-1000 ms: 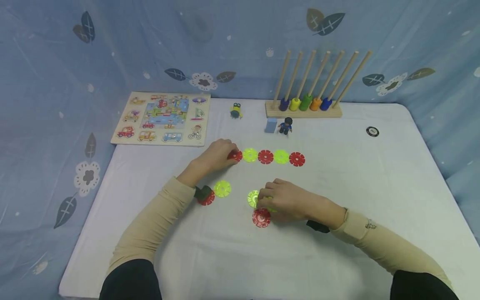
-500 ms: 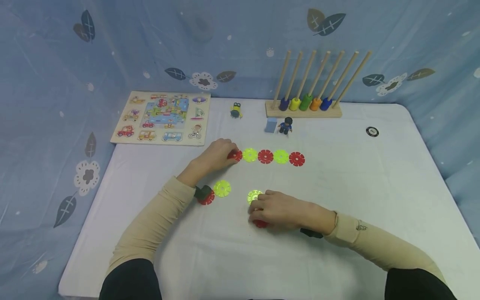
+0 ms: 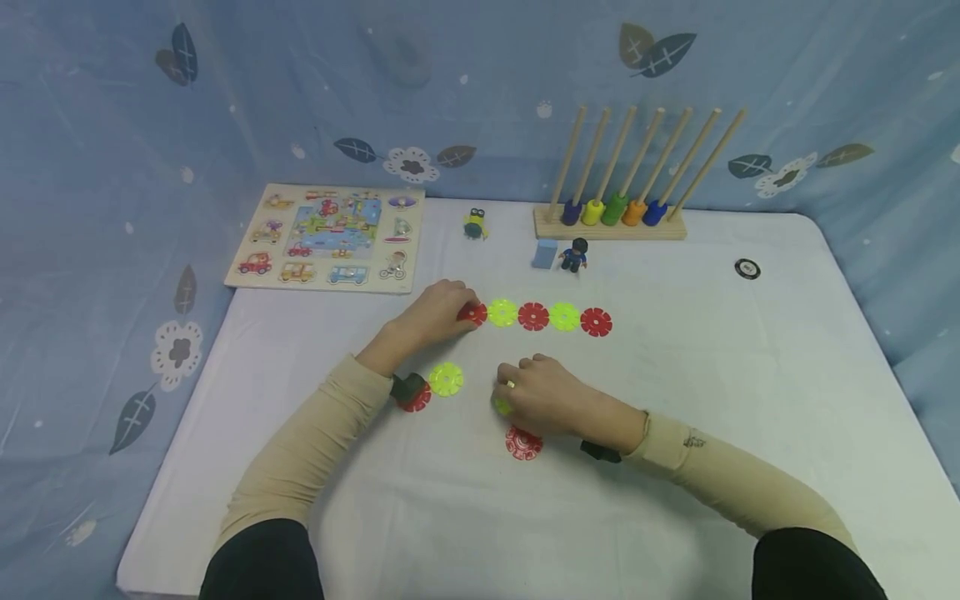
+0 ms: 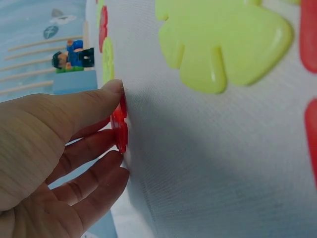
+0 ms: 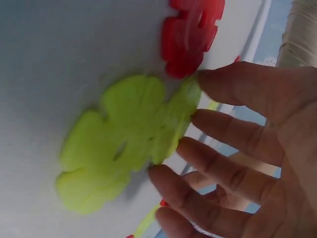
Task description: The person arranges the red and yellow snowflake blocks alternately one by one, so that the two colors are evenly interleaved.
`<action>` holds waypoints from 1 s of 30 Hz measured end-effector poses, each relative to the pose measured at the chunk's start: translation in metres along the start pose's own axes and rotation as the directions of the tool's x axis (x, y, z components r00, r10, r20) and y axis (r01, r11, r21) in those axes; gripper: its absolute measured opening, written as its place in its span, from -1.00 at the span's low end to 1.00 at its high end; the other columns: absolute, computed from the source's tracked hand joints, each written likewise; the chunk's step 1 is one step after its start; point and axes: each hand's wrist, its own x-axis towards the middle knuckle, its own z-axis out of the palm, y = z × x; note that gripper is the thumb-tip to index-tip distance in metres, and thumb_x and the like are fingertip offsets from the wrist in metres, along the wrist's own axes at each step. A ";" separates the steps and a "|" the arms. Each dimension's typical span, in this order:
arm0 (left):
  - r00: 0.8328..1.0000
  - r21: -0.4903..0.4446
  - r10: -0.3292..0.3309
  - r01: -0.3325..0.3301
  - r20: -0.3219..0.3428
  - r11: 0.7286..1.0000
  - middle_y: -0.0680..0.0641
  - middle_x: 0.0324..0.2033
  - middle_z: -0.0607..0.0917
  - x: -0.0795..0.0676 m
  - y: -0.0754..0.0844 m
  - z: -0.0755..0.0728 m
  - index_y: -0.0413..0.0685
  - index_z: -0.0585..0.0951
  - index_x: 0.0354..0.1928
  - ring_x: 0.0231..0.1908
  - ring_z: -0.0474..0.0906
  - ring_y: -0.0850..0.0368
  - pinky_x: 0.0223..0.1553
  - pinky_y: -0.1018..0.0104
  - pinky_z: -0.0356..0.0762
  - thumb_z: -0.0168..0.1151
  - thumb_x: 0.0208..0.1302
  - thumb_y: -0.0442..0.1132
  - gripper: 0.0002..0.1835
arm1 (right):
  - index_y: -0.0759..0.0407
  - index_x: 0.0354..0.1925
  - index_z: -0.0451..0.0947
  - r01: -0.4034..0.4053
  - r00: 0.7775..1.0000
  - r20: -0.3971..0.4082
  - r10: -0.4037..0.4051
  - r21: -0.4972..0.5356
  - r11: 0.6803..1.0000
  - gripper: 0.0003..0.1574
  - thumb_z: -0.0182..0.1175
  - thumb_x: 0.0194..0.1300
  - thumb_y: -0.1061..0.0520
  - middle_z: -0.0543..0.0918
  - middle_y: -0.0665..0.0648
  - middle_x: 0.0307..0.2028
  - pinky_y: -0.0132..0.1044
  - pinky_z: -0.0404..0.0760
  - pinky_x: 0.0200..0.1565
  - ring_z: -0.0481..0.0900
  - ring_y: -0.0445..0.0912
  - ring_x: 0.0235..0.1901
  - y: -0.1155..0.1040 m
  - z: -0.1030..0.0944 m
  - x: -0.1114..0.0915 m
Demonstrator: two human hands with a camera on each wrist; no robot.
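Note:
Several red and yellow-green notched snowflake building discs lie on the white tabletop. My left hand (image 3: 435, 318) pinches the red disc (image 4: 119, 126) at the left end of a row, thumb on one edge and fingertips on the other. Beside that disc the row runs right, yellow-green and red alternating, to a red disc (image 3: 596, 322). My right hand (image 3: 546, 398) has thumb and fingertips on the edge of a tilted yellow-green disc (image 5: 179, 116). Another yellow-green disc (image 5: 106, 148) lies flat against it. A red disc (image 3: 523, 442) is just below the right hand.
Under the left wrist lie a red disc (image 3: 415, 398) and a yellow-green disc (image 3: 446, 379). Along the back stand a picture puzzle board (image 3: 330, 237), a minion figure (image 3: 475, 224), a blue block (image 3: 545, 253), a toy figure (image 3: 574, 255) and a peg rack (image 3: 611, 229). A black chip (image 3: 747, 268) is far right.
My right hand has shifted left and slightly up over the yellow-green discs, uncovering the red disc below it. The left hand stays on the row's end disc.

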 end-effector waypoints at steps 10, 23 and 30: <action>1.000 -0.008 0.001 -0.001 -0.002 1.000 -0.09 -0.12 0.68 -0.001 0.001 0.000 -0.12 0.63 0.03 -0.08 0.55 0.05 0.05 0.20 0.53 0.35 0.20 -0.14 -0.63 | 0.03 0.05 0.60 -0.087 0.988 0.135 0.075 0.087 0.992 -0.37 0.47 -0.04 -0.04 0.60 0.10 0.00 -0.20 0.64 -0.17 0.59 0.00 -0.19 -0.004 -0.004 0.003; 1.000 0.001 -0.002 0.002 0.003 1.000 -0.09 -0.13 0.67 -0.001 0.003 -0.001 -0.11 0.62 0.03 -0.08 0.55 0.05 0.03 0.21 0.54 0.36 0.20 -0.14 -0.63 | 0.01 0.08 0.55 -0.197 0.978 0.129 0.166 0.290 0.936 -0.28 0.50 -0.11 -0.03 0.57 0.09 0.04 -0.12 0.63 0.01 0.55 -0.01 0.00 0.024 -0.013 -0.005; 1.000 -0.011 0.004 -0.004 0.003 1.000 -0.10 -0.13 0.68 -0.001 0.002 -0.001 -0.13 0.62 0.03 -0.09 0.55 0.04 0.02 0.21 0.54 0.36 0.20 -0.15 -0.62 | 0.03 0.07 0.56 -0.298 0.954 0.107 0.278 0.344 0.890 -0.33 0.47 -0.08 0.04 0.58 0.10 0.03 -0.01 0.61 0.06 0.56 0.02 0.02 0.059 -0.005 -0.041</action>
